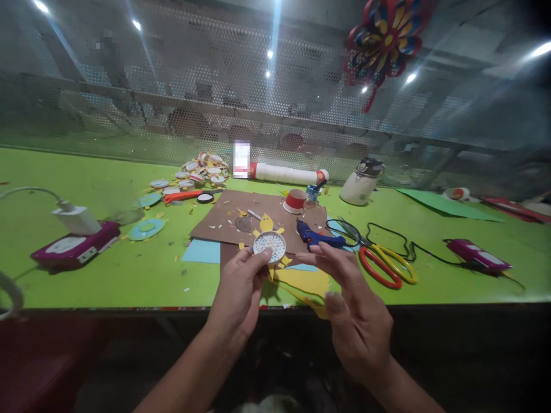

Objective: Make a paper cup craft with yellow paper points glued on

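My left hand (pixel 243 287) pinches a small paper turtle (pixel 270 244) with a round white patterned shell and a yellow head, legs and tail. Its thumb lies on the shell. To the right, my right hand (pixel 355 310) is raised with its fingers apart and nothing in them. Just beyond those fingers a blue glue gun (pixel 321 236) lies partly on the brown cardboard (pixel 219 221). Scissors (pixel 390 267) with red and yellow handles rest to its right. Yellow paper (pixel 303 281) lies below the turtle, near the table edge.
A heap of similar paper turtles (pixel 202 172) sits at the back left. A red paper cup (pixel 295 201), a white jug (pixel 362 183) and an orange cutter (pixel 185 197) stand or lie around the cardboard. Purple power boxes (pixel 75 245) are at both sides, with black cable at right.
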The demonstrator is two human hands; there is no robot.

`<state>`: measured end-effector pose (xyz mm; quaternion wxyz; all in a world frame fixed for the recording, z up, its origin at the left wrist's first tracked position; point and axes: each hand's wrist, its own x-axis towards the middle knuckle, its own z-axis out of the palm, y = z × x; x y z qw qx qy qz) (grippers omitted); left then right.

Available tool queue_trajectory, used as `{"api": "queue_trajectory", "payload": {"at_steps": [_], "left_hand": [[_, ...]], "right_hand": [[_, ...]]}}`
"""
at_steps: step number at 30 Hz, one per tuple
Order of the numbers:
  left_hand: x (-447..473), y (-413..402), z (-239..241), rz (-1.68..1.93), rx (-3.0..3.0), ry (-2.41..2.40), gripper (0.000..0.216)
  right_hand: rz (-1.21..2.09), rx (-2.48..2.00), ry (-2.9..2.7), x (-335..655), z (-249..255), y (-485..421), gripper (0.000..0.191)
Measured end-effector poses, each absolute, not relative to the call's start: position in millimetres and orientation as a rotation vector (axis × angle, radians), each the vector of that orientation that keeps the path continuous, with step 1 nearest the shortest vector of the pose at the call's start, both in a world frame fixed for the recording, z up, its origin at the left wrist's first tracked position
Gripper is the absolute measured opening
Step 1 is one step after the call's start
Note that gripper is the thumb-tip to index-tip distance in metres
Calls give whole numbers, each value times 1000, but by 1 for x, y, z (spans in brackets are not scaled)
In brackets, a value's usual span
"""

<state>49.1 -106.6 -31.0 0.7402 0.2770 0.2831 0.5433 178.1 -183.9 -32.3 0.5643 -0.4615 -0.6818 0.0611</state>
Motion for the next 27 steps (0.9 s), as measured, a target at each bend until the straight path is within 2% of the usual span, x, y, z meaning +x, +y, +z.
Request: {"api": "queue_trajectory", "payload": {"at_steps": [6, 11, 17, 27], "left_hand": [[50, -112, -27, 1176, 570, 614, 11], [52, -115, -22, 1165, 451, 618, 15], [51, -117, -21, 1167, 436, 597, 16], [50, -115, -20, 1140, 409, 575, 12]], "right_hand": [[-10, -1092, -1752, 168, -37, -185, 49], [-61, -1154, -1655, 155, -48, -183, 55], [274, -1222, -1155, 153, -39, -164, 39], [348, -1156, -1079, 141, -34, -149, 41]]}}
